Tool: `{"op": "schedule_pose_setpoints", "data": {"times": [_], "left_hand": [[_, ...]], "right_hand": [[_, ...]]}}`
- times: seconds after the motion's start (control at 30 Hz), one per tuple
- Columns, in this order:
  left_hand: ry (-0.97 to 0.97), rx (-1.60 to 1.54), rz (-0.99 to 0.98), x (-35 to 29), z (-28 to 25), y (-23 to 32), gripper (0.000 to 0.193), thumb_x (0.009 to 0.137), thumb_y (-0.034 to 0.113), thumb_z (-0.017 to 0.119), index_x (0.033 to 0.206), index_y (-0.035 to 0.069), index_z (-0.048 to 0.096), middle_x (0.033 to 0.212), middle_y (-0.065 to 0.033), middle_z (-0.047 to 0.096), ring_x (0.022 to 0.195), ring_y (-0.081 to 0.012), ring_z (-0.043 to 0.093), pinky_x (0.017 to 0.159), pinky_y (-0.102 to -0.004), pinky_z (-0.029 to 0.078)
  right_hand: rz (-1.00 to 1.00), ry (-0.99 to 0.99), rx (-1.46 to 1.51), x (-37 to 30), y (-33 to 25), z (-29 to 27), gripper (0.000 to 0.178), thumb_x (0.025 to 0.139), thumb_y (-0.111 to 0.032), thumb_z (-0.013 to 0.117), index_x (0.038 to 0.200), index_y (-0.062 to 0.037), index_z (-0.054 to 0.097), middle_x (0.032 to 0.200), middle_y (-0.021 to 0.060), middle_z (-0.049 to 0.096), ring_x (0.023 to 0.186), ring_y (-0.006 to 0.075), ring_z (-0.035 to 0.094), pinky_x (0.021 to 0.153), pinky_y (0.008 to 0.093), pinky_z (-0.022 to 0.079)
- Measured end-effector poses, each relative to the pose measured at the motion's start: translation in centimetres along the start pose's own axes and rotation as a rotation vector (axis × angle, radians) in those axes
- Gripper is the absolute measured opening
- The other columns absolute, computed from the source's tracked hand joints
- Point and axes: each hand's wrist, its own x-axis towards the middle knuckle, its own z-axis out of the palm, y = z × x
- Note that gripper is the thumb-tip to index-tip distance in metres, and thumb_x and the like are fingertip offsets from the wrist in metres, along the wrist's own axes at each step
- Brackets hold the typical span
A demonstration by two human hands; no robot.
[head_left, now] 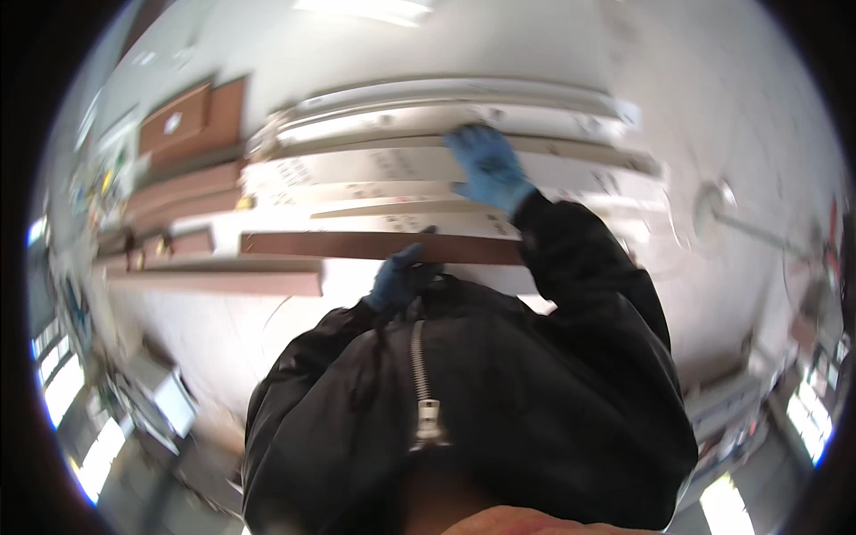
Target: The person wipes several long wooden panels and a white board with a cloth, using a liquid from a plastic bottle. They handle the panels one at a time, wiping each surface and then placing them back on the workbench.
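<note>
My left hand [394, 278], in a blue glove with dark patches, is at the near side of a long, narrow brown board [339, 245]. Its fingers close around the board's edge, partly hidden by the hand and by blur. Farther out, my right hand [489, 168], also in a blue glove, reaches over a stack of long white boards [357, 165]. The right fingers are stretched out and appear to rest on the white boards, though blur obscures the contact. Dark printed marks and small spots show on several of these boards.
More brown boards [192, 192] lie to the left of the white stack, with brown panels [223, 116] behind them. A pinkish-brown length [223, 278] lies at near left. On the right stands a round-based stand with a pole [753, 230]. Bright windows [67, 383] line the sides.
</note>
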Motion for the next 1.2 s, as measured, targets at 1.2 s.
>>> {"op": "schedule_pose_setpoints", "data": {"times": [1.2], "left_hand": [[0.026,0.107,0.088,4.5,-2.6,-2.1,0.041,0.102,0.03,0.068,0.127,-0.002,0.064,0.122,-0.0215,0.07,0.113,-0.0328,0.068,0.106,-0.0431,0.056]], "right_hand": [[0.058,0.113,-0.301,5.6,3.1,-0.7,0.084,0.077,-0.041,0.082,0.147,-0.0075,0.049,0.145,0.0156,0.054,0.139,0.0333,0.047,0.118,0.0529,0.033]]}}
